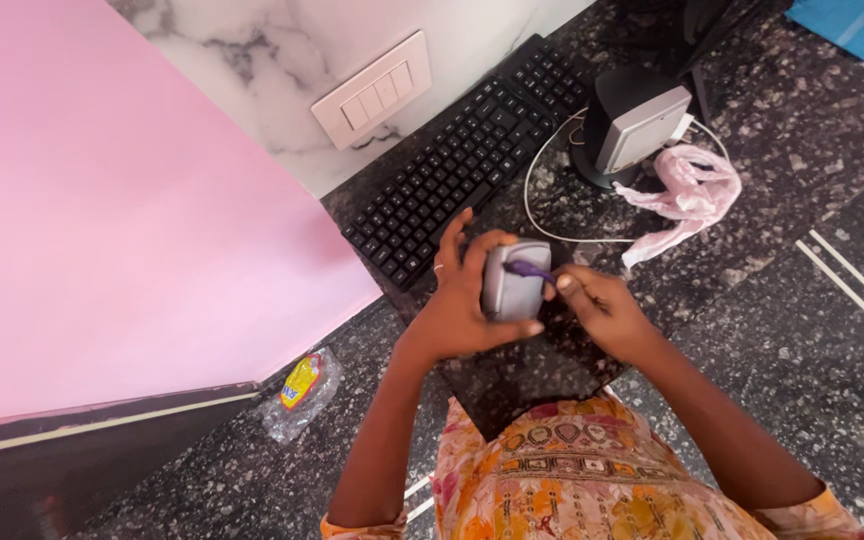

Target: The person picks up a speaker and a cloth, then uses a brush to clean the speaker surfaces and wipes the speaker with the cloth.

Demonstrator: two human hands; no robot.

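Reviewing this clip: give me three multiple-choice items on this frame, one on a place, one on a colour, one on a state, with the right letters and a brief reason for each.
1. Where does the black keyboard lie?
A. On the dark stone counter, along the marble wall
B. On the floor beside the plastic wrapper
C. On the person's lap

2. What colour is the thin piece pinched against the small grey case?
A. Green
B. Purple
C. Orange

3. How is the grey case held?
A. It lies alone on the counter
B. The right hand alone grips it
C. The left hand wraps it while the right hand pinches the thin piece at its top

Answers:
1 A, the keyboard rests on the counter under the wall switch plate.
2 B, the piece shows purple against the grey.
3 C, left fingers curl round the case and right fingertips meet the purple piece.
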